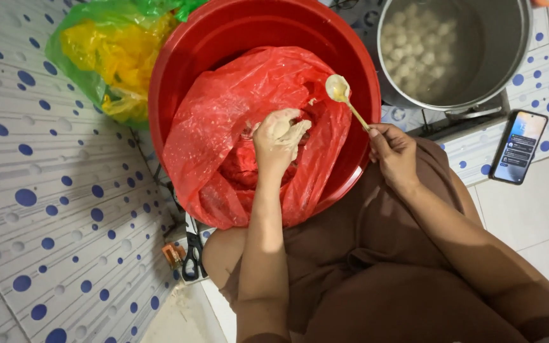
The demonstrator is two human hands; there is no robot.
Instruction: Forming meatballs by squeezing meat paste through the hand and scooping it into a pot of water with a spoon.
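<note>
head camera, looking steeply down, close

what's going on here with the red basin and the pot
A person sits over a red basin lined with a red plastic bag. The left hand, coated in pale paste, is closed around a lump of it inside the bag. The right hand holds a spoon smeared with the same paste above the basin. Beside it, a metal pot of water holds many pale round balls. A phone lies on the floor nearby.
</note>
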